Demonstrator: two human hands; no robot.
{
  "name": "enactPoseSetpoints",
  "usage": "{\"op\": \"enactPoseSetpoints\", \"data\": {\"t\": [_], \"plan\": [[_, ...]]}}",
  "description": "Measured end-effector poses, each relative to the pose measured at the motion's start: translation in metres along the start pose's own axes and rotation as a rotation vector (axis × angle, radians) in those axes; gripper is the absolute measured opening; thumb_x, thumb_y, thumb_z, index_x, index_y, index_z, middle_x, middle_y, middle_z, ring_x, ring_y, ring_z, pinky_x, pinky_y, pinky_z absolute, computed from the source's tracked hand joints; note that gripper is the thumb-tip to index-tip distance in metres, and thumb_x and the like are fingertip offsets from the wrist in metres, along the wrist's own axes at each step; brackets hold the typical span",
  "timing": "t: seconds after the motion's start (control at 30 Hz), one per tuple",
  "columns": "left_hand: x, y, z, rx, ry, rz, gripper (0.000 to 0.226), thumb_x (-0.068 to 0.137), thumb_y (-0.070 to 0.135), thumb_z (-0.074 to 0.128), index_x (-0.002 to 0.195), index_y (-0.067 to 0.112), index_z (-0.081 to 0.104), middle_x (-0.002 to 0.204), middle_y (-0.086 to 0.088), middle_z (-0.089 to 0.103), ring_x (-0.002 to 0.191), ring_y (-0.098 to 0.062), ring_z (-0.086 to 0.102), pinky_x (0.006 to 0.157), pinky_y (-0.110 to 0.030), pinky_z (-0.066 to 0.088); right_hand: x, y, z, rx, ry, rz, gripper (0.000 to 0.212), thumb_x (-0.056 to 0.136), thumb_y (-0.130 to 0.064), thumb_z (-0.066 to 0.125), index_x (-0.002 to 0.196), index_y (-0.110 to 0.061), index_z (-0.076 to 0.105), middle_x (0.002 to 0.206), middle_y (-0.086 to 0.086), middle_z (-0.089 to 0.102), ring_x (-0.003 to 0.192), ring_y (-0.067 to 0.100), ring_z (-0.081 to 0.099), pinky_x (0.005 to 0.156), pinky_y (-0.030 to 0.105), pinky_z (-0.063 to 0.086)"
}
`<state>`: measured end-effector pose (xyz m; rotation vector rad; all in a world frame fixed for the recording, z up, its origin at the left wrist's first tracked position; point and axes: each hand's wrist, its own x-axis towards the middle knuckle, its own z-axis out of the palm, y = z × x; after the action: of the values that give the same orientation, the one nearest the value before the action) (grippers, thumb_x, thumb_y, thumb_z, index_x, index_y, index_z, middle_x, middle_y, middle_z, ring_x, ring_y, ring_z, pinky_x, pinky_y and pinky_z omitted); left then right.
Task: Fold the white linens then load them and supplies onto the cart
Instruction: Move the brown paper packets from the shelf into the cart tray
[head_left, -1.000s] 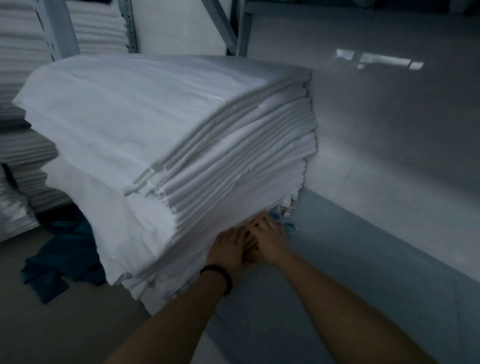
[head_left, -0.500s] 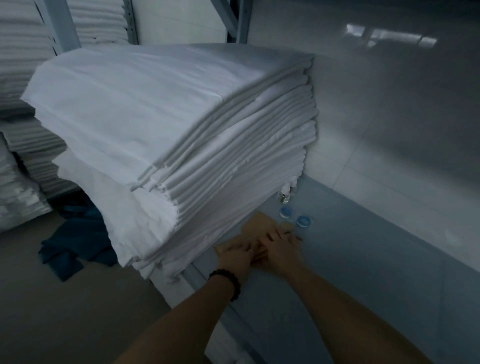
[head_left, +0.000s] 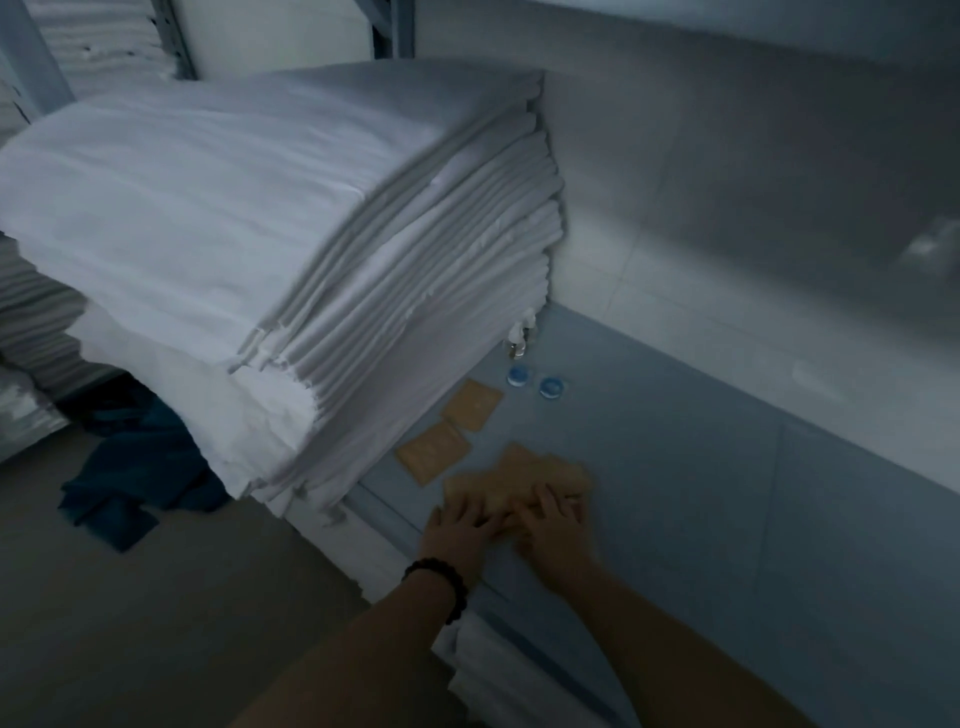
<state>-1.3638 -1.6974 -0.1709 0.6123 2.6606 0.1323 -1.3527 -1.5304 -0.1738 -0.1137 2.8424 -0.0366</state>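
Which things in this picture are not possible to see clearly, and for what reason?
Head view only:
1. The brown packets under the left hand and right hand: motion-blurred, count unclear.
2. The small bottles: partly hidden by the linen stack.
3. Print on the flat packets: too small and dim.

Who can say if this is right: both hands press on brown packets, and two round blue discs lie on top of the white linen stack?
Wrong in one respect: the head view shows the two round blue discs on the blue surface beside the white linen stack, not on top. The left hand and right hand do press on brown packets.
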Motion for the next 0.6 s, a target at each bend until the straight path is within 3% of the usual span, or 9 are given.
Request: {"op": "enactPoseSetpoints", "data": {"t": [0.27, 0.6], "plan": [[-0.023, 0.014, 0.018, 0.038, 0.022, 0.031, 0.065, 0.100, 0.007, 0.031, 0.152, 0.035, 0.004, 0.161, -0.003, -0.007, 0.147, -0.030, -0.012, 0.117, -0.053, -0.001, -0.042, 0.007, 0.025, 0.033, 0.000, 0.044, 0.059, 0.099, -0.043, 0.040, 0.152, -0.033, 0.016, 0.162, 0.007, 0.001, 0.148, 0.023, -0.005, 0.115, 0.054, -0.005], [-0.032, 0.038, 0.034, 0.045, 0.086, 0.091, 0.061, 0.099, 0.020, 0.033, 0.152, 0.038, 0.008, 0.161, -0.003, -0.013, 0.146, -0.031, -0.016, 0.113, -0.054, -0.012, -0.083, 0.010, 0.048, 0.109, 0.072, 0.205, 0.055, 0.100, -0.045, 0.031, 0.151, -0.039, 0.013, 0.162, 0.003, 0.003, 0.148, 0.022, -0.003, 0.113, 0.055, -0.009]]}}
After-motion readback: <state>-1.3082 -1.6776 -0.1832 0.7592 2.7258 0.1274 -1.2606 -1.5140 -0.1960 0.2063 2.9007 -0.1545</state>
